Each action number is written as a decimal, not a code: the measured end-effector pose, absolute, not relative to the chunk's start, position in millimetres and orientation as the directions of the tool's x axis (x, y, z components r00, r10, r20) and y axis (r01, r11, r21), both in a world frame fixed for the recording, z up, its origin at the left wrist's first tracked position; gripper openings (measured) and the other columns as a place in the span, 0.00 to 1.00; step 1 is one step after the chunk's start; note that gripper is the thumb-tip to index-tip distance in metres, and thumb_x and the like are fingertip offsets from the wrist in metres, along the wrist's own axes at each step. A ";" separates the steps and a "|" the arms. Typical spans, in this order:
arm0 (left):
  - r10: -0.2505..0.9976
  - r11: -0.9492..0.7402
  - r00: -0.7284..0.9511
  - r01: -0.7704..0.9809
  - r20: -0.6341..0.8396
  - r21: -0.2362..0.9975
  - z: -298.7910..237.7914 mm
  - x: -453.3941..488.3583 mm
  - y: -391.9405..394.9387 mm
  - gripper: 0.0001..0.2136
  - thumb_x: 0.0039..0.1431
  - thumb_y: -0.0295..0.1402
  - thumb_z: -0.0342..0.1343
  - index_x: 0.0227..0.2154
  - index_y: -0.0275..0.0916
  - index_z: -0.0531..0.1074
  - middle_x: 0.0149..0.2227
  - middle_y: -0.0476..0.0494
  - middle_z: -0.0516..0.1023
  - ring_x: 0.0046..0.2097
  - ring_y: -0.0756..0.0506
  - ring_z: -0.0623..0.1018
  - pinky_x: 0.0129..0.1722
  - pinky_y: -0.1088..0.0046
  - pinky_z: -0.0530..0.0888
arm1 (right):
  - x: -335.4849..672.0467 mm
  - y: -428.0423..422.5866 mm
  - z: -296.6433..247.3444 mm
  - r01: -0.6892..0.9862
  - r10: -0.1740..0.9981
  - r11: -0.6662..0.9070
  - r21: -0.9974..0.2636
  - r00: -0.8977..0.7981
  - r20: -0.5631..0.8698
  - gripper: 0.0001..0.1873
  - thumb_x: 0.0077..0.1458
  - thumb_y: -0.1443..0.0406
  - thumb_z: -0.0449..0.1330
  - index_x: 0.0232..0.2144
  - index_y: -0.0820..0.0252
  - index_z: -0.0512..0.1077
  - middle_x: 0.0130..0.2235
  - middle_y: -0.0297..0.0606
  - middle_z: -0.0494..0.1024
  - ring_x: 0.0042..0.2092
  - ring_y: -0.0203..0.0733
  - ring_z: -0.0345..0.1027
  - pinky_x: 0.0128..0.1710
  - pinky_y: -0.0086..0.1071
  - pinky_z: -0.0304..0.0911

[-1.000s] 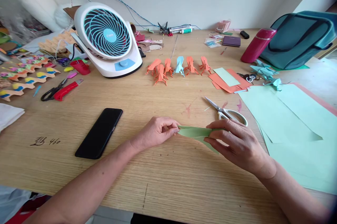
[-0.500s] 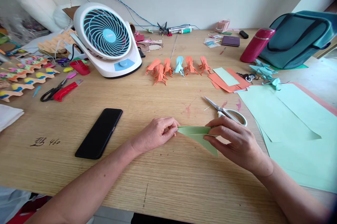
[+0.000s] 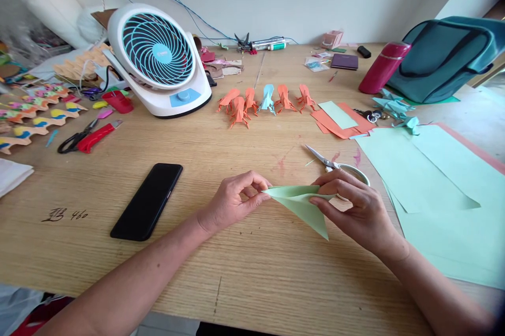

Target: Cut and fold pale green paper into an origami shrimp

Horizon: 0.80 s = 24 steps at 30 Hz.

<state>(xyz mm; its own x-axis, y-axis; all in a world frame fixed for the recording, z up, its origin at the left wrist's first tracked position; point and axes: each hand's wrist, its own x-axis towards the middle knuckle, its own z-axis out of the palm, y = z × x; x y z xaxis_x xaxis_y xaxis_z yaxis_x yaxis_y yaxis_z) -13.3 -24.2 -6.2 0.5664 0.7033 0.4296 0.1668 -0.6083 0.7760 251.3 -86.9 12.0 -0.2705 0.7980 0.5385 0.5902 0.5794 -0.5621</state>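
Observation:
A piece of light green folded paper [image 3: 302, 207] is held between my two hands over the table, one pointed flap hanging toward me. My left hand [image 3: 236, 196] pinches its left tip between thumb and fingers. At the other end, my right hand [image 3: 355, 207] grips the paper with the thumb below and fingers above, covering that edge. Just behind my right hand lie white-handled scissors [image 3: 321, 157], their blades pointing up and left. Several orange origami figures [image 3: 239, 112] and one blue origami figure [image 3: 267, 99] stand in a group farther back.
A black phone [image 3: 148, 202] lies left of my hands. Behind it are a red utility knife [image 3: 97, 137] and a white fan [image 3: 203, 91]. Large pale green sheets [image 3: 445, 236] cover the right side, near a pink bottle [image 3: 384, 68] and a teal bag [image 3: 437, 62].
The folded paper has been lifted slightly and tilted, and its folds show wider apart. My right hand has shifted a little to the right; my left still pinches the tip.

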 end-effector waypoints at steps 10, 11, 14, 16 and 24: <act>0.660 -0.666 0.538 0.095 0.524 0.740 -4.8 -14.9 -25.3 0.02 0.62 0.25 0.60 0.36 0.36 0.73 0.38 0.44 0.80 0.36 0.52 0.80 0.34 0.78 0.79 | 250.3 -88.1 12.9 0.568 0.800 0.576 -0.587 -0.245 0.548 0.05 0.59 0.70 0.63 0.33 0.55 0.70 0.38 0.37 0.75 0.39 0.40 0.71 0.37 0.37 0.68; 0.650 -0.678 0.545 0.100 0.530 0.728 -4.8 -15.4 -24.7 0.02 0.62 0.25 0.60 0.36 0.37 0.73 0.38 0.44 0.80 0.37 0.52 0.79 0.34 0.78 0.78 | 250.4 -88.0 13.2 0.573 0.807 0.568 -0.591 -0.244 0.538 0.05 0.59 0.69 0.62 0.32 0.55 0.70 0.39 0.38 0.75 0.39 0.40 0.71 0.38 0.38 0.68; 0.634 -0.691 0.583 0.130 0.508 0.711 -4.3 -16.2 -23.5 0.01 0.63 0.27 0.59 0.35 0.37 0.73 0.36 0.45 0.80 0.37 0.51 0.79 0.35 0.77 0.78 | 250.3 -88.4 15.5 0.602 0.864 0.489 -0.631 -0.239 0.442 0.05 0.60 0.66 0.62 0.31 0.56 0.71 0.39 0.38 0.76 0.38 0.41 0.71 0.38 0.38 0.69; 0.642 -0.673 0.613 0.162 0.460 0.722 -4.2 -16.2 -23.4 0.02 0.64 0.28 0.59 0.35 0.37 0.73 0.35 0.46 0.79 0.36 0.52 0.78 0.34 0.78 0.77 | 250.7 -89.2 17.0 0.617 0.916 0.400 -0.677 -0.248 0.316 0.06 0.61 0.63 0.61 0.30 0.56 0.72 0.38 0.38 0.76 0.36 0.40 0.71 0.36 0.36 0.69; 0.514 -0.763 0.780 0.224 0.358 0.606 -9.4 -17.0 -18.4 0.04 0.67 0.29 0.56 0.35 0.37 0.73 0.31 0.48 0.77 0.34 0.51 0.75 0.37 0.74 0.73 | 256.8 -91.5 6.8 0.712 0.933 0.336 -0.617 -0.340 0.116 0.06 0.59 0.61 0.63 0.31 0.55 0.72 0.47 0.39 0.76 0.41 0.43 0.72 0.36 0.38 0.71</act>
